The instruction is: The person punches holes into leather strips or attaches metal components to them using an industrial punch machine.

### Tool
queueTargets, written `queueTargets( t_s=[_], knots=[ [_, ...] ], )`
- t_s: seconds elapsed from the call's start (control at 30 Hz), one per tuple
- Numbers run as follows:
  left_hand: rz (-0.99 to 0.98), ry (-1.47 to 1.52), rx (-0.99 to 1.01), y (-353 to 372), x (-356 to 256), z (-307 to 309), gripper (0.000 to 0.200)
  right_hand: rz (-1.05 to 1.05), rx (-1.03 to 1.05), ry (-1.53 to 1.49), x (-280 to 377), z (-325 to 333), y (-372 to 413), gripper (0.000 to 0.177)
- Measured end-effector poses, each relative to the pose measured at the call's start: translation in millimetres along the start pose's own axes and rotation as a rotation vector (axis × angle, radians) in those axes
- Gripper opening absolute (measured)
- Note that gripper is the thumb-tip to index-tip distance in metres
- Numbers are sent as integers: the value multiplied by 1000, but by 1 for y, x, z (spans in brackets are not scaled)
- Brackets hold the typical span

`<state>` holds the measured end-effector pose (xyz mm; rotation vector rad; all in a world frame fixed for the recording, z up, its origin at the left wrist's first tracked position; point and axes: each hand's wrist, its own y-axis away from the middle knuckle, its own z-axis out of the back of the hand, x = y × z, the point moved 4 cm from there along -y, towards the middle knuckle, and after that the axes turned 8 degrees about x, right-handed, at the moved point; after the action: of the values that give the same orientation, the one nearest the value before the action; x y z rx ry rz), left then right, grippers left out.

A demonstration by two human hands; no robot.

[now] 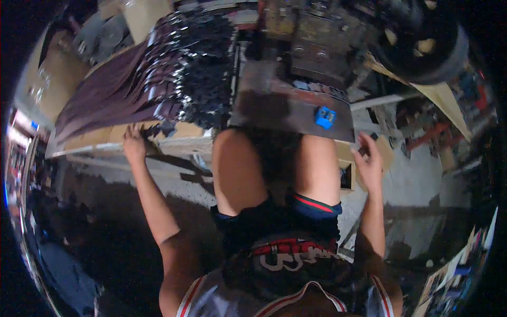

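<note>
My left hand (pixel 134 142) rests at the front edge of the cardboard-covered bench, fingers stretched out toward a large pile of dark strips (pixel 121 90). A few loose dark jagged pieces (pixel 161 129) lie just right of those fingertips. My right hand (pixel 369 162) hovers past the right front corner of a dark metal plate (pixel 264 113), with thumb and fingers curved and apart. On that plate, up and left of the right hand, sits a small bright blue device (pixel 325 117).
Dark machinery (pixel 322 47) stands behind the plate, with a big black wheel (pixel 422 47) at the upper right. Cardboard boxes (pixel 60 79) are at the far left. Below the right hand is an open box (pixel 347 177). My bare knees (pixel 237 169) are close against the bench.
</note>
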<state>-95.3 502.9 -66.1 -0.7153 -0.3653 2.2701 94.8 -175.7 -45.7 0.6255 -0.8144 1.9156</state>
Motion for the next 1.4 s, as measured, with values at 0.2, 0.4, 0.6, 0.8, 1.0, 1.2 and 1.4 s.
queueTargets(
  t_s=[0.2,0.4,0.6,0.8,1.0,1.2,1.4],
  knots=[
    [347,-123,-181,37,-59,59,52,279,-12,78,66,-43,-61,59],
    [-416,498,-269,122,-214,90,24,-55,180,-966,48,-68,-69,42],
    [-938,913,338,190,-380,75,41,-71,533,-1902,114,-69,-17,45],
    [-905,987,272,202,-400,70,39,-88,469,-1961,113,-77,2,45],
    [-899,992,196,203,-400,72,28,-187,350,-1797,107,-82,5,42],
    [-646,1177,617,224,-401,51,20,-288,61,-1907,56,-55,10,38],
    [-604,1381,1294,291,-482,-16,21,-291,-655,-1588,-66,51,89,36]
  ],
)
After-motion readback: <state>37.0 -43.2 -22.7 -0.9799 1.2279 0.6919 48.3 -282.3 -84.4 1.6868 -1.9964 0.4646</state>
